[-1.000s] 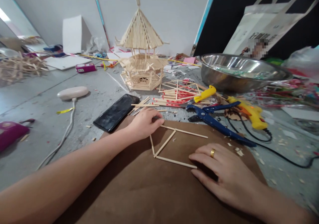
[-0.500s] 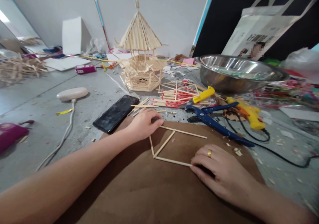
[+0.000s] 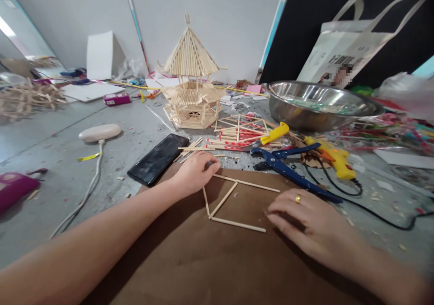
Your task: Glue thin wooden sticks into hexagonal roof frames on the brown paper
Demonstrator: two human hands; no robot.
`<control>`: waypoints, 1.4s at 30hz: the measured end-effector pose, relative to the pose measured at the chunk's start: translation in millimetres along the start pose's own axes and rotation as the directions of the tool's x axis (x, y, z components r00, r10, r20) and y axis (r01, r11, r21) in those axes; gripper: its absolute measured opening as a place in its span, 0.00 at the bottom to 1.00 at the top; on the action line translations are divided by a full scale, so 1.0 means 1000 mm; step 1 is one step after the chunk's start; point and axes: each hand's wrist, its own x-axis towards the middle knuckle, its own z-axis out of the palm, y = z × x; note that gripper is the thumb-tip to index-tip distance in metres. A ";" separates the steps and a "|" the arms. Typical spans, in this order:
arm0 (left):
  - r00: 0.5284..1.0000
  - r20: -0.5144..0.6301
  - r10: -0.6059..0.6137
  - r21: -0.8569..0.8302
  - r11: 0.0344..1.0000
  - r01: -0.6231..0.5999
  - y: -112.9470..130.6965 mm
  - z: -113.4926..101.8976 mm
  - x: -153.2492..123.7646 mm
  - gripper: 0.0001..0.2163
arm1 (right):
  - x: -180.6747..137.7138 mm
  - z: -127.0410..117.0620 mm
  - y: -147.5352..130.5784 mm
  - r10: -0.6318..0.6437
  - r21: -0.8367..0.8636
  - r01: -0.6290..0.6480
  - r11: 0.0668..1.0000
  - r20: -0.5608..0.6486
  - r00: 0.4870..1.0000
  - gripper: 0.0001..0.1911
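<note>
Thin wooden sticks form a small open frame (image 3: 223,200) lying on the brown sheet (image 3: 190,269). An upper stick (image 3: 257,186) and a lower stick (image 3: 239,225) run to the right, with a slanted stick between them. At the frame's upper left corner, my left hand (image 3: 195,171) pinches the end of the upper stick; its fingertips partly cover that corner. My right hand (image 3: 305,219), with a gold ring, hovers just right of the lower stick's free end. Its thumb and fingers are apart, with nothing visible between them.
Behind stands a stick pagoda model (image 3: 192,88). A black phone (image 3: 158,159) lies left of the sheet. To the right are blue cutters (image 3: 288,169), a yellow-handled tool (image 3: 274,134), a yellow glue gun (image 3: 334,158) with its cord, and a steel basin (image 3: 305,115).
My right hand has let go of the lower stick's right end and moved right, away from it. My left hand stays at the upper left corner. The view has shifted slightly.
</note>
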 end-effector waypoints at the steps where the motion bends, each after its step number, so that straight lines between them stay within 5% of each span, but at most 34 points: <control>1: 1.000 -0.002 -0.002 0.006 1.000 0.002 0.000 0.000 0.000 0.09 | 0.003 -0.005 0.003 0.004 -0.024 -0.004 1.000 -0.007 1.000 0.07; 8: 0.993 -0.101 -0.069 0.007 0.998 0.070 -0.005 0.002 0.000 0.08 | 0.054 -0.024 0.022 0.088 -0.143 -0.076 0.987 0.085 0.993 0.11; 16: 0.956 -0.218 -0.194 -0.087 0.980 0.179 -0.007 0.004 -0.001 0.15 | 0.131 0.014 0.010 0.037 -0.312 0.012 0.950 0.149 0.988 0.13; 25: 0.944 -0.291 -0.156 -0.131 0.984 0.122 -0.012 0.007 0.001 0.16 | 0.159 0.023 -0.006 0.001 -0.367 0.089 0.926 0.237 0.972 0.10; 33: 0.923 -0.381 -0.044 -0.058 0.998 0.024 -0.007 0.004 -0.004 0.14 | 0.114 -0.010 0.012 0.031 -0.353 0.025 0.935 0.154 0.988 0.12; 36: 0.921 -0.389 -0.010 -0.034 0.999 -0.003 -0.004 0.002 -0.004 0.12 | 0.072 -0.023 0.018 0.123 -0.167 -0.108 0.980 0.079 0.989 0.12; 42: 0.922 -0.382 0.057 0.058 0.998 -0.037 0.004 0.001 -0.005 0.09 | 0.012 -0.018 0.009 0.282 0.183 -0.328 0.927 0.238 0.929 0.15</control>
